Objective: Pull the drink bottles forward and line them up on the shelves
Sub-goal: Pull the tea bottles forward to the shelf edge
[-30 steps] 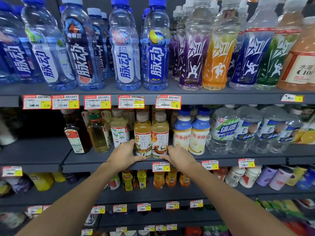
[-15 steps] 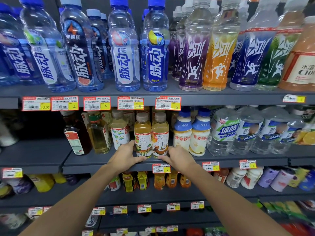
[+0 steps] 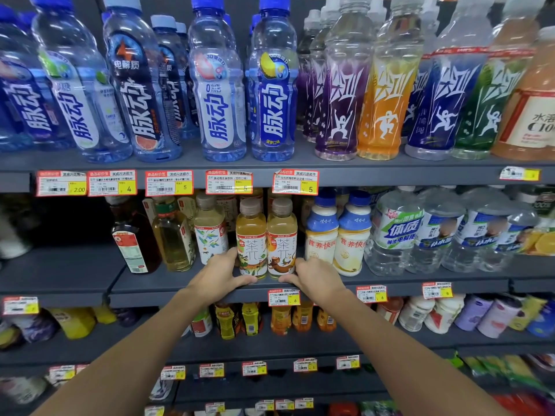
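Observation:
Two yellow tea bottles stand side by side at the front of the middle shelf (image 3: 180, 288). My left hand (image 3: 220, 276) cups the base of the left tea bottle (image 3: 251, 235) from the left, thumb along the shelf edge. Mirroring it, my right hand (image 3: 316, 277) presses against the base of the right tea bottle (image 3: 281, 235), thumb on the edge too. The fingers of both hands reach behind the bottles and are hidden. More tea bottles stand behind the pair.
Left of the pair stand a pale tea bottle (image 3: 210, 232), a green-capped bottle (image 3: 171, 232) and a dark bottle (image 3: 132, 235). Two white milk-drink bottles (image 3: 336, 235) stand to the right, then clear water bottles (image 3: 435, 232). Tall blue bottles (image 3: 216, 82) fill the upper shelf.
Both hands stay at the bases of the two tea bottles. The pair has edged slightly toward the shelf front, and the view has shifted a little.

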The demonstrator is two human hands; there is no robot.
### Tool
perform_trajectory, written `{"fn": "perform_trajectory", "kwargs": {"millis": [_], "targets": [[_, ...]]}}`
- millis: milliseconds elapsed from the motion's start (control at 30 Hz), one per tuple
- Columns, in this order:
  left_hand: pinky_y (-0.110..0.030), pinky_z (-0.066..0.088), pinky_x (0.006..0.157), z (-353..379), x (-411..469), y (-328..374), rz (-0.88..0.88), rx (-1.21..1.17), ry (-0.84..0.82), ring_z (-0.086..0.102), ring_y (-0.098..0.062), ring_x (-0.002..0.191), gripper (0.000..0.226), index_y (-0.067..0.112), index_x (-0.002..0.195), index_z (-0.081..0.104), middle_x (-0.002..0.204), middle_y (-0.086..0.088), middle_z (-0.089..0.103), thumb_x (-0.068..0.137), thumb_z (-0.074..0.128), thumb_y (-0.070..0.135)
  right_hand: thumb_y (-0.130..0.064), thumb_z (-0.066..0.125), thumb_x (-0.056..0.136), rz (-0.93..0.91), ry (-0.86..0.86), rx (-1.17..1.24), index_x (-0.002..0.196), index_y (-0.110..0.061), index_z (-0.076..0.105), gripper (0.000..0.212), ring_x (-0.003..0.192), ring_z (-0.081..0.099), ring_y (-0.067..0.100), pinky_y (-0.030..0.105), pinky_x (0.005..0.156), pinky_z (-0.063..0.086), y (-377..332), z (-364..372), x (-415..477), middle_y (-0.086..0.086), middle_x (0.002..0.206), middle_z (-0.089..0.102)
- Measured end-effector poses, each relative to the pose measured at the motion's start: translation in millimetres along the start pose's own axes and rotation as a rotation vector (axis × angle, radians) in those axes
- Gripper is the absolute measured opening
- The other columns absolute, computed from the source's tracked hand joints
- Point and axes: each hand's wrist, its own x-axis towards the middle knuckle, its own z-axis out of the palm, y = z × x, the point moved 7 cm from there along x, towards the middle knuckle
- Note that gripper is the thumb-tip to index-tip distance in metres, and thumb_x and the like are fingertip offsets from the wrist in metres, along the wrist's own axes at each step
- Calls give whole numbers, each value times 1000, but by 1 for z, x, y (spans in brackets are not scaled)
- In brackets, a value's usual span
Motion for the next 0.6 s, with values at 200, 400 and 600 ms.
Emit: {"fn": "perform_trajectory", "kwargs": {"millis": [200,400,600], "targets": [[-26,48,92,3,-1,-1,1,-7,-5,57,-11,116,69,26,133,44,134,3,59,81,72,61,-71,43,94,-14,27,-28,104,-10,58,64,93,67,28,34,67,42,0,2,0,10,97,69],[-30,49,98,3,-2,2,3,16,-17,55,-14,121,71,24,137,43,137,1,58,83,71,60,-71,43,93,-9,15,4,104,-10,58,64,92,67,26,33,67,42,0,1,0,9,97,69],[-32,51,96,-8,-15,12,15,89,50,58,-13,114,71,25,139,47,130,2,61,85,63,67,-74,39,94,-15,83,16,96,-14,61,64,84,66,22,30,62,41,0,-10,-10,4,88,68]]}}
